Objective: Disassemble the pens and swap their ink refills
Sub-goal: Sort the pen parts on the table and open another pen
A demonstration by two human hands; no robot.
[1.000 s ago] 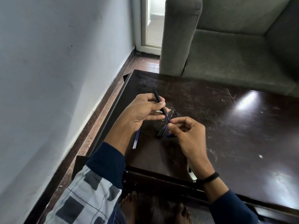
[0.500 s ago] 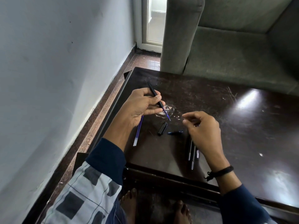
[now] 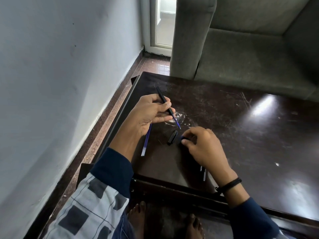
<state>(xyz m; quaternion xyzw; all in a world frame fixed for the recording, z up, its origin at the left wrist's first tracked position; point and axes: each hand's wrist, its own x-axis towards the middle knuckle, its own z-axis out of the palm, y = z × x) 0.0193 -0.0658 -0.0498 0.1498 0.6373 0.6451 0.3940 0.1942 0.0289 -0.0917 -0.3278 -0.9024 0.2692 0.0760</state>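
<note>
My left hand (image 3: 150, 114) holds a black pen barrel (image 3: 164, 100) tilted over the dark table (image 3: 241, 135), with a blue refill tip (image 3: 177, 124) sticking out of its lower end. My right hand (image 3: 205, 149) rests low on the table, its fingertips closed on a small blue pen piece (image 3: 183, 138). A black pen cap (image 3: 172, 137) lies between the hands. A loose blue refill (image 3: 146, 142) lies under my left wrist. Ends of other pen parts (image 3: 203, 172) show below my right hand, mostly hidden by it.
A wall runs along the left, close to the table's left edge. A grey sofa (image 3: 241, 49) stands behind the table's far edge. My bare feet (image 3: 138, 216) are on the floor under the near edge.
My right hand has moved from the refill tip, out to the right, then down onto the table to the blue piece beside the cap. My left hand keeps holding the barrel.
</note>
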